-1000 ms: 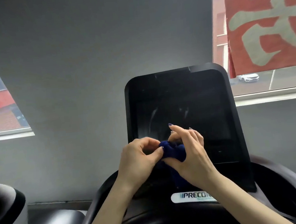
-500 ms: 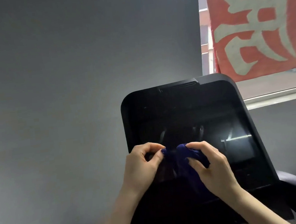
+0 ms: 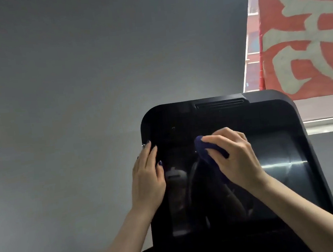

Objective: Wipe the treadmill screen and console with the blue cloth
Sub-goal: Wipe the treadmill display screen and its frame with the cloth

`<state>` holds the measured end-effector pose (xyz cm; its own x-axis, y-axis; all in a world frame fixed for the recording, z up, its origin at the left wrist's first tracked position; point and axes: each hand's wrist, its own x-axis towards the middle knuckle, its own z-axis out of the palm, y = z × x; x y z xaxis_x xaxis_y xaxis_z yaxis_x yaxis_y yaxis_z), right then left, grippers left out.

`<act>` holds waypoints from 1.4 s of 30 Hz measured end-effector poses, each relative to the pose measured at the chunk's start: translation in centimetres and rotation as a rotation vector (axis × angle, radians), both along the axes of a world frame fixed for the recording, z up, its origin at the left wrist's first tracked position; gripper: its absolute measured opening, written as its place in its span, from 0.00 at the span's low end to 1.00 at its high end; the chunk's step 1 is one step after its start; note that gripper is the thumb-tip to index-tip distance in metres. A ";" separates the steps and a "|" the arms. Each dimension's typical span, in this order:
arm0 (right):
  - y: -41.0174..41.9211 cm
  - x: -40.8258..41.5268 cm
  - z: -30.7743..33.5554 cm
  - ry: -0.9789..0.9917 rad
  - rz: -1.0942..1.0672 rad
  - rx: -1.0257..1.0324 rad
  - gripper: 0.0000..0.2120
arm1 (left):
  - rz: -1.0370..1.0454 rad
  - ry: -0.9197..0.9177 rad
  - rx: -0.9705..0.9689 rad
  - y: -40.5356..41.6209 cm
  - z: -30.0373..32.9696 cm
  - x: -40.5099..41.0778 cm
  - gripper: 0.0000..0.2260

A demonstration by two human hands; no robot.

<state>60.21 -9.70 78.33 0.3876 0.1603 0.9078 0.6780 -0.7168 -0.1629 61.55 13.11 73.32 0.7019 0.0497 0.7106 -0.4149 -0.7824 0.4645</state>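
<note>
Head-worn view, close, tilted up at treadmill screen [image 3: 228, 170].

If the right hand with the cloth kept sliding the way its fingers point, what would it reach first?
The right hand points up and left across the treadmill screen. Pushing the blue cloth that way, it would probably meet the screen's upper-left bezel first, passing above the left hand; depth is unclear.

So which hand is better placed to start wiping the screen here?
The right hand: it holds the bunched blue cloth against the screen. The left hand is empty, resting at the screen's left edge.
</note>
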 end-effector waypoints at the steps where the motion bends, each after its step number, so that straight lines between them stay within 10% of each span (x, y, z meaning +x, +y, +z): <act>1: 0.5 1.1 0.4 -0.019 -0.005 -0.021 0.11 | 0.009 -0.009 0.022 -0.1 -0.2 0.9 0.22; 19: 8.2 11.9 -0.7 -0.166 -0.031 -0.371 0.09 | -0.006 -0.105 0.045 0.1 -4.4 5.9 0.26; 42: 8.1 12.7 -2.2 -0.084 0.088 -0.196 0.06 | -0.019 -0.110 0.030 0.1 -4.7 5.9 0.26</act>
<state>72.90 -1.62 76.13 0.2884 0.3662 0.8847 0.7447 -0.6666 0.0332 67.48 13.21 68.57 0.6199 0.0146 0.7846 -0.4770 -0.7869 0.3915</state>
